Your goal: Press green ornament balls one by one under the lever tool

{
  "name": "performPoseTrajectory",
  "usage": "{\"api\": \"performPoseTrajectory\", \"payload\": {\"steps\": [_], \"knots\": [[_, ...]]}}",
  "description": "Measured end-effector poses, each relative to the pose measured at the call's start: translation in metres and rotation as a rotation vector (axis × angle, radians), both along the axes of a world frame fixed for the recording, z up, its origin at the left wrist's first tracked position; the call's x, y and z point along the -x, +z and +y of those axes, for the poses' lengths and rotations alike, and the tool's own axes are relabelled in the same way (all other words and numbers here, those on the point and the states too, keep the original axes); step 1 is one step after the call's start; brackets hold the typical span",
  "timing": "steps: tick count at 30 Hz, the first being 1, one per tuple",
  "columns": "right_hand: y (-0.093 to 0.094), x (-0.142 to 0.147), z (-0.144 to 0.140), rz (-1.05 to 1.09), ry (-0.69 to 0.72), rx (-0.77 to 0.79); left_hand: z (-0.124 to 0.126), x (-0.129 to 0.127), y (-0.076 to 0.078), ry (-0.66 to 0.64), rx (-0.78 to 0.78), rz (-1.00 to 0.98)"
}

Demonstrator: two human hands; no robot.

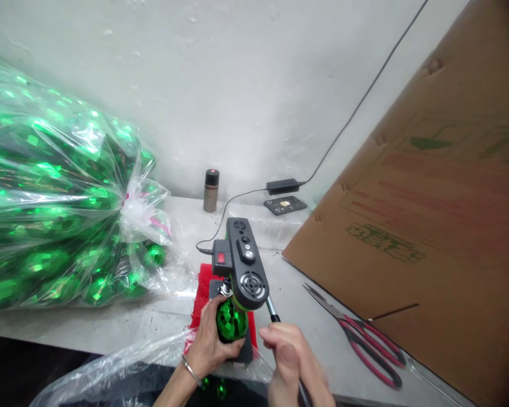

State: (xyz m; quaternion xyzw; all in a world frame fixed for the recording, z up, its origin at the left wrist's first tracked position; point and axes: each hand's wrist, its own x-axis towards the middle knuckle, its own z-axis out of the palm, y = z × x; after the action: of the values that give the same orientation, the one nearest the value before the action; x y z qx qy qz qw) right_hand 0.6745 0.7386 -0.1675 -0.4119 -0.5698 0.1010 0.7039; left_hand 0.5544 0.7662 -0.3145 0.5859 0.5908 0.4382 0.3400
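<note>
My left hand (210, 342), with a metal bangle at the wrist, has its fingers and thumb round a shiny green faceted ball (232, 322). The ball sits just under the front end of a small dark bench machine (246, 260) with round vents and a red switch. My right hand (294, 362) is closed round the black handle of a metal lever (272, 308) that comes out of the machine's right side. Beneath the machine lies a red cloth (204, 285) on the table.
A clear bag (68, 226) stuffed with green balls fills the left side. Scissors (356, 333) with red and black handles lie at right before a large cardboard box (407, 209). Behind stand a small bottle (211, 191), a power adapter (284, 186) and a phone (285, 205).
</note>
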Motion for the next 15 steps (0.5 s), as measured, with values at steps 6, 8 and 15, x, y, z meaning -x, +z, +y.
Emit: {"api": "performPoseTrajectory", "payload": {"steps": [6, 8, 15], "knots": [[-0.007, 0.000, 0.005, 0.028, -0.027, -0.024, -0.001, 0.000, -0.001, -0.007, 0.009, -0.031], [-0.009, -0.002, 0.008, 0.003, -0.017, -0.091, -0.002, 0.000, -0.001, -0.008, 0.012, -0.031], [-0.018, -0.008, 0.004, -0.031, -0.030, -0.031, -0.002, 0.001, -0.004, 0.005, -0.019, 0.000]]}}
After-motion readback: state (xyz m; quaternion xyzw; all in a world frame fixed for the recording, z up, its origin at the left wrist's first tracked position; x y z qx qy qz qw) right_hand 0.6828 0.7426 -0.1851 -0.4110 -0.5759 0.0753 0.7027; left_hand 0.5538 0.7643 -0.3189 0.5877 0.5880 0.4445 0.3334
